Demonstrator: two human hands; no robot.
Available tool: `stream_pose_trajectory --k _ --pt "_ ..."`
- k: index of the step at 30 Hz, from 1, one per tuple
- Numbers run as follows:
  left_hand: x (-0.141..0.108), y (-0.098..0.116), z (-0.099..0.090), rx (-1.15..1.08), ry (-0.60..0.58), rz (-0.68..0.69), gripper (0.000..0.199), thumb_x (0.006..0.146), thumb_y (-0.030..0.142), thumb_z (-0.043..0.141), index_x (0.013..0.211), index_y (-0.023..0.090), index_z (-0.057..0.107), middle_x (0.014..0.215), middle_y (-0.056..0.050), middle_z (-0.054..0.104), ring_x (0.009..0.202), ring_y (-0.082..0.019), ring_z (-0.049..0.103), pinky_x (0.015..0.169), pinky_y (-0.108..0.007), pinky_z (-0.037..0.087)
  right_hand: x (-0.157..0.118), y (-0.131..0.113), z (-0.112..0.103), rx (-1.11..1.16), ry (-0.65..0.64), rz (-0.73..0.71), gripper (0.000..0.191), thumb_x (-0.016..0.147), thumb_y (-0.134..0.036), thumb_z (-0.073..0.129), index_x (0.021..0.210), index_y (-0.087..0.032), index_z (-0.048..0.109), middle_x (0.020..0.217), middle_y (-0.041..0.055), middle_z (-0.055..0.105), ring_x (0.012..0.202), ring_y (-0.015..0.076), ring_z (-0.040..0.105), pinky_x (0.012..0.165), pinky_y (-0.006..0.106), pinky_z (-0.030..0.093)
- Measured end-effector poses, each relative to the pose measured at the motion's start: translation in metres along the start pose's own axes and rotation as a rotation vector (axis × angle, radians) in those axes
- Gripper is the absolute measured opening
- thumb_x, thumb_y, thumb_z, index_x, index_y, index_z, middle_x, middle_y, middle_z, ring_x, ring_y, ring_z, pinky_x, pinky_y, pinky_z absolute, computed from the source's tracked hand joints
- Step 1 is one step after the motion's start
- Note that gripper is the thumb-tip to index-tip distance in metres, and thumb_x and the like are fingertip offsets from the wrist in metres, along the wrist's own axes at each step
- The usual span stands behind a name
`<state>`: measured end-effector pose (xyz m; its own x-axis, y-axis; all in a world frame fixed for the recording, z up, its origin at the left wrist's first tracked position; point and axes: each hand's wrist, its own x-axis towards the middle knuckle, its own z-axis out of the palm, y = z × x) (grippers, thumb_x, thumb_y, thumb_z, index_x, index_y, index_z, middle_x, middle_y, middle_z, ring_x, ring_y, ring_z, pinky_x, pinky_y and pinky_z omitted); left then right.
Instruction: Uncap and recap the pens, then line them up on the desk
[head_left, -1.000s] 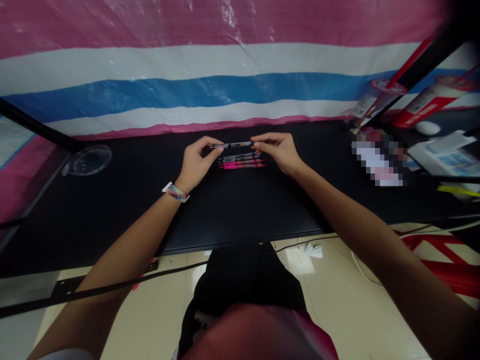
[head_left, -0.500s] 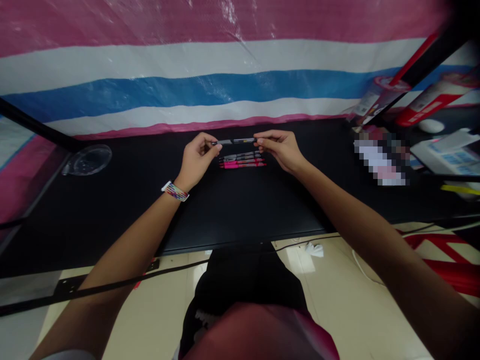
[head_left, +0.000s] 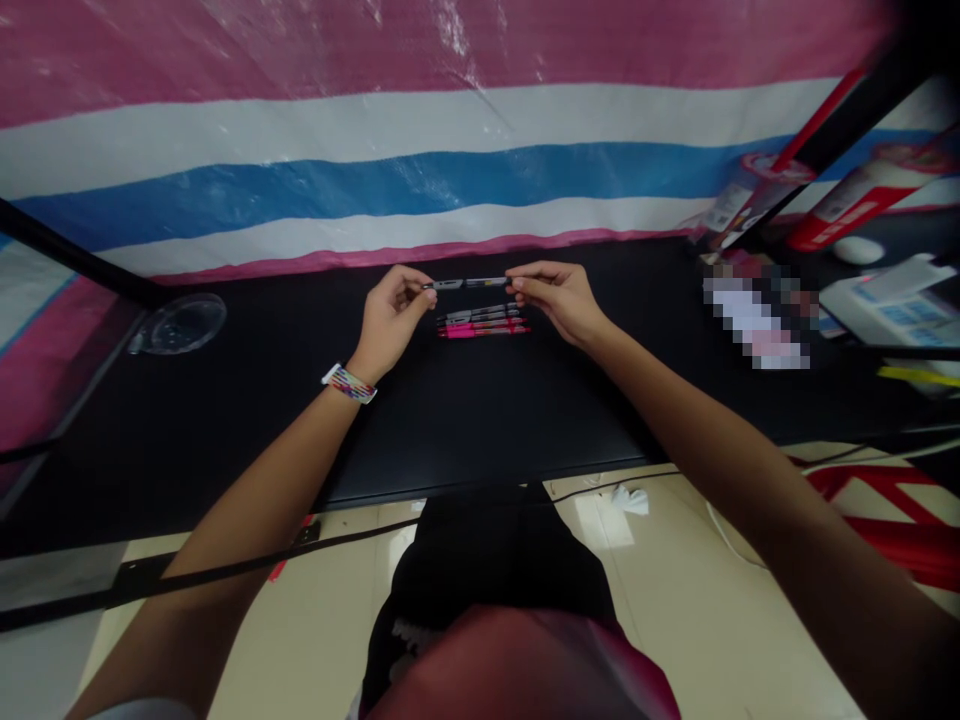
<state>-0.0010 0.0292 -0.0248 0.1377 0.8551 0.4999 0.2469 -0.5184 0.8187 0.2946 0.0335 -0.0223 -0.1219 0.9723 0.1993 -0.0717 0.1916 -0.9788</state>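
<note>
A dark pen with a clear barrel [head_left: 469, 284] lies level between my two hands. My left hand [head_left: 393, 318] pinches its left end between thumb and fingers; a colourful woven band [head_left: 349, 384] circles that wrist. The pen's right end is pinched by my right hand [head_left: 559, 298]. Just below it, on the black table [head_left: 480, 420], several pens rest side by side in a small row: black and grey ones [head_left: 478, 316] at the back, pink-red ones [head_left: 480, 329] in front. Both ends of the held pen are partly hidden by my fingertips.
At the table's left stands a clear round plastic lid or dish [head_left: 182, 324]. On the right are a clear cup with a red straw [head_left: 750, 195], a red and white container [head_left: 862, 205], a white rounded object [head_left: 859, 250] and a blurred-out patch. Striped sheeting [head_left: 420, 185] hangs behind.
Almost nothing differs. Both hands keep the pen between them, and the view has shifted very slightly.
</note>
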Motion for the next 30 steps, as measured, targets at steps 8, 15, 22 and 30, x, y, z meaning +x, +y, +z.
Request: stream_pose_trajectory --k 8,15,22,30 --pt "0.001 0.005 -0.004 0.106 0.044 0.005 0.058 0.109 0.071 0.066 0.075 0.024 0.068 0.068 -0.002 0.068 0.067 -0.015 0.066 0.07 -0.032 0.057 0.002 0.0 0.001 0.027 0.02 -0.017 0.038 0.07 -0.05 0.102 0.097 -0.026 0.089 0.095 0.0056 0.085 0.097 0.0263 0.081 0.091 0.045 0.071" --pt "0.003 -0.007 -0.006 0.034 0.081 -0.029 0.031 0.101 0.053 0.082 0.108 0.024 0.082 0.099 -0.007 0.084 0.092 -0.019 0.081 0.086 -0.033 0.066 0.007 0.004 -0.005 -0.057 0.072 -0.06 0.027 0.075 -0.039 0.092 0.098 -0.025 0.085 0.093 0.0063 0.083 0.092 0.0267 0.08 0.091 0.049 0.071" --pt "0.004 -0.012 -0.006 0.004 0.15 -0.007 0.014 0.094 0.029 0.086 0.107 0.025 0.085 0.107 -0.007 0.087 0.098 -0.02 0.083 0.094 -0.037 0.07 0.011 0.01 -0.012 -0.021 0.127 0.003 0.024 0.074 -0.03 0.087 0.097 -0.024 0.083 0.091 0.0058 0.081 0.077 0.0215 0.076 0.083 0.045 0.07" --pt "0.006 -0.019 -0.009 -0.015 0.16 -0.058 0.013 0.094 0.03 0.086 0.104 0.024 0.083 0.098 -0.006 0.086 0.094 -0.02 0.084 0.082 -0.033 0.069 0.012 0.009 -0.015 -0.007 0.146 0.012 0.022 0.076 -0.033 0.085 0.097 -0.025 0.082 0.09 0.0039 0.078 0.076 0.02 0.074 0.083 0.044 0.069"
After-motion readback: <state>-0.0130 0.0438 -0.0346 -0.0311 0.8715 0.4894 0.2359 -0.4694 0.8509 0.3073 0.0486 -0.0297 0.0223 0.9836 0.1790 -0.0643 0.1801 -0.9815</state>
